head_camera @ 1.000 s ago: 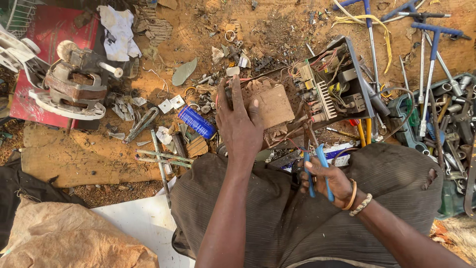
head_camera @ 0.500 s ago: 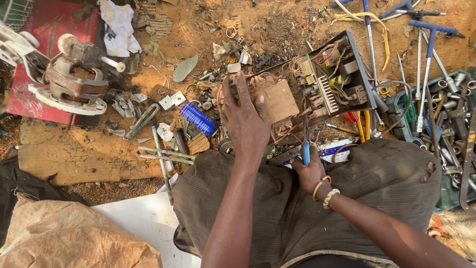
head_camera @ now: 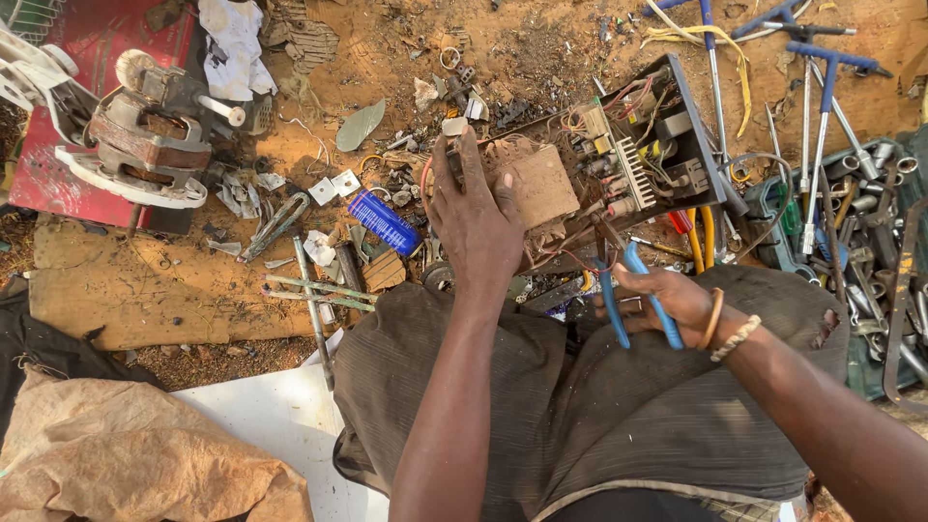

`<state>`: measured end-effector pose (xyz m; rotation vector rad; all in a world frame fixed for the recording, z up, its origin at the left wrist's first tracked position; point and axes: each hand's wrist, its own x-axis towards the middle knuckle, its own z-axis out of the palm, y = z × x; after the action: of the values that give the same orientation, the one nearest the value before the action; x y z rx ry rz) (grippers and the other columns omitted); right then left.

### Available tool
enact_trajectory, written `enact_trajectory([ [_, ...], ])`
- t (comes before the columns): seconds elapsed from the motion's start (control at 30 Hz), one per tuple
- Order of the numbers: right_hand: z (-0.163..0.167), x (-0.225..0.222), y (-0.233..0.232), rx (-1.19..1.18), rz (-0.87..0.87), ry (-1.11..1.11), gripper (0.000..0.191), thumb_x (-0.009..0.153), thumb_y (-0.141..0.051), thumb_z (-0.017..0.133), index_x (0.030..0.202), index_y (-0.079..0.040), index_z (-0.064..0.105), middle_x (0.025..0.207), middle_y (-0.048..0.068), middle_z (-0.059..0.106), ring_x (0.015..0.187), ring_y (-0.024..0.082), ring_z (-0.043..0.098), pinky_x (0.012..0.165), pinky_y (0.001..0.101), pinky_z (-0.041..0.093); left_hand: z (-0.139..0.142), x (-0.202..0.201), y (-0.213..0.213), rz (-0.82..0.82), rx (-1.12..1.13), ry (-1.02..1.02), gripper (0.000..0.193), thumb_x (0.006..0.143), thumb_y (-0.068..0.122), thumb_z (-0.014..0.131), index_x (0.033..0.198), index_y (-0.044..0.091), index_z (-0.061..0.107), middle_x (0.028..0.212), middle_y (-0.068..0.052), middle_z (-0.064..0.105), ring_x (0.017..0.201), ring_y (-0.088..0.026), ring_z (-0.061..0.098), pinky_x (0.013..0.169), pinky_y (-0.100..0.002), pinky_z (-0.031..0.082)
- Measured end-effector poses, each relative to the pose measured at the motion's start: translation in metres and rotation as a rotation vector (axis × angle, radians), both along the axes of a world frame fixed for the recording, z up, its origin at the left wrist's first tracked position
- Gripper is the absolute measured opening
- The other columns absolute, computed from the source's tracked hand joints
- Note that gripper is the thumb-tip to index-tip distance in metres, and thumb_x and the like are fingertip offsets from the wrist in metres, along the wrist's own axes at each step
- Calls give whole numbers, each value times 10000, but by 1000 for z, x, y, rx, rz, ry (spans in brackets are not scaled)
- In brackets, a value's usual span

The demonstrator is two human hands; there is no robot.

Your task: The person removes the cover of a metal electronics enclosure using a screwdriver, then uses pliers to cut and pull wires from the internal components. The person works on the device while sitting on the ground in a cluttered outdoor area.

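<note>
One labelled item is seen: a small blue cylinder (head_camera: 384, 221) with a printed white label, laid tilted on the dirt ground just left of the left hand (head_camera: 476, 217). No packages, signs or screens are seen.

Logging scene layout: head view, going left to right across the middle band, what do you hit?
Electric motor → blue cylinder → left hand on the brown block → open circuit chassis → right hand gripping blue-handled pliers → blue T-handle wrenches → loose sockets.
</note>
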<state>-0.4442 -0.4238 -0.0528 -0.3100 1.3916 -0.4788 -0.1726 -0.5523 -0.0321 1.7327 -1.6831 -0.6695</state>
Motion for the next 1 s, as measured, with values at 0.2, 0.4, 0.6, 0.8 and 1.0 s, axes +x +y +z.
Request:
enact_trajectory([
  [0.2, 16, 32, 0, -174, 59, 457, 588, 920, -400, 671, 1386, -98, 477, 1273, 127, 620, 1178, 277, 627, 915, 464, 560, 5, 2, 0, 10, -3, -34, 699, 1019, 344, 601, 1612, 207, 257, 1634, -221, 258, 1506, -443, 298, 1178, -645, 240],
  [0.4, 136, 12, 33, -1444, -179, 648, 541, 908, -221, 763, 1370, -5, 582, 1400, 200, 592, 1338, 278, 588, 1148, 389, 508, 7, 3, -6, 15, -30, -16, 715, 989, 342, 612, 1602, 226, 264, 1643, -225, 234, 1488, -454, 322, 1187, -650, 243],
  [0.6, 158, 18, 42, -1792, 39, 703, 587, 902, -234, 769, 1394, -8, 541, 1415, 202, 566, 1338, 282, 571, 1134, 396, 500, -20, 1, -10, 111, -94, -125, 725, 962, 374, 660, 1568, 217, 295, 1641, -208, 217, 1464, -489, 310, 1163, -666, 254],
  [0.8, 193, 18, 55, -1756, 202, 662, 635, 897, -247, 776, 1418, -12, 501, 1429, 204, 540, 1337, 286, 554, 1121, 402, 491, -27, 1, -2, 267, -474, -91, 686, 1022, 381, 635, 1593, 191, 304, 1652, -161, 218, 1533, -414, 304, 1261, -611, 302],
  [1.0, 206, 13, 61, -1717, 246, 643, 684, 891, -261, 782, 1442, -16, 461, 1443, 205, 513, 1337, 291, 536, 1107, 408, 483, -18, -12, 74, 105, -727, 23, 417, 1087, 252, 578, 1483, 165, 482, 1643, -96, 312, 1445, -311, 418, 1169, -495, 411],
])
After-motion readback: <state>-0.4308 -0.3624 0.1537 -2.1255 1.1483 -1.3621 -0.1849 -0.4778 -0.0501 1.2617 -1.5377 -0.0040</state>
